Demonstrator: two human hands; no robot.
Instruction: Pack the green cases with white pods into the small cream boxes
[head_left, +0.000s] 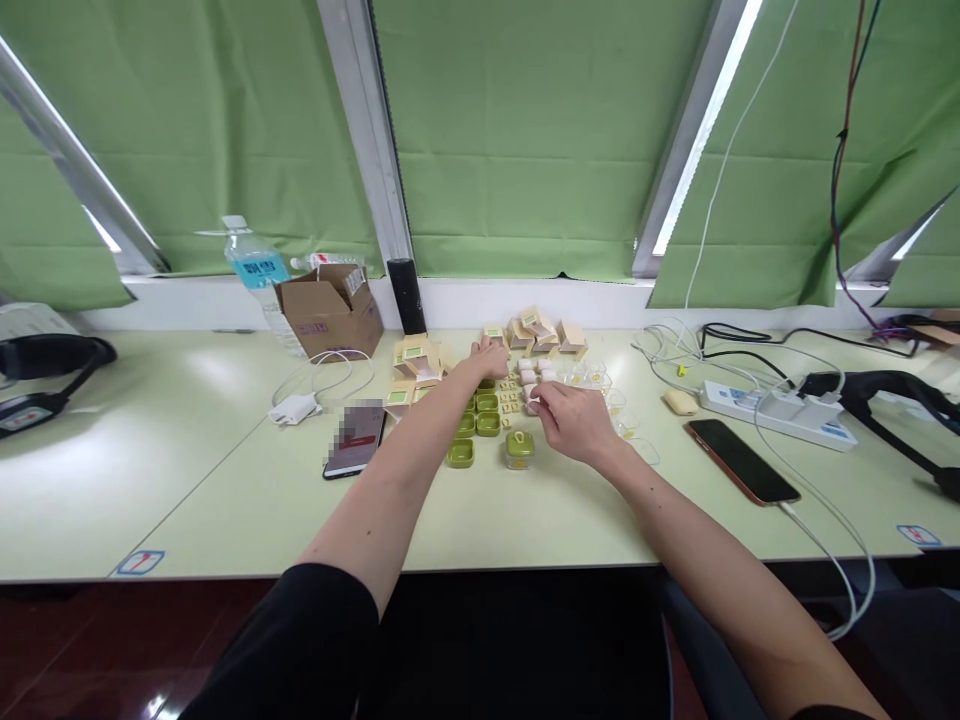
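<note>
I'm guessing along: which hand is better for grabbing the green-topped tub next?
Probably the right hand: it's nearer the tub, though it's at the pink pieces. The left hand is farther off, past most green trays.

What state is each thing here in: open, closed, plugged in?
Left hand: at the far side, grip unclear
Right hand: fingertips beside pale pieces, grip unclear
Green-topped container: lid on
Loose green dishes: hollow side up
Phone at right: screen dark, cable attached
Phone at left: partly pixelated, screen state unclear
Power strip: plugs in
Large bottle: capped
Green blinds: lowered
</note>
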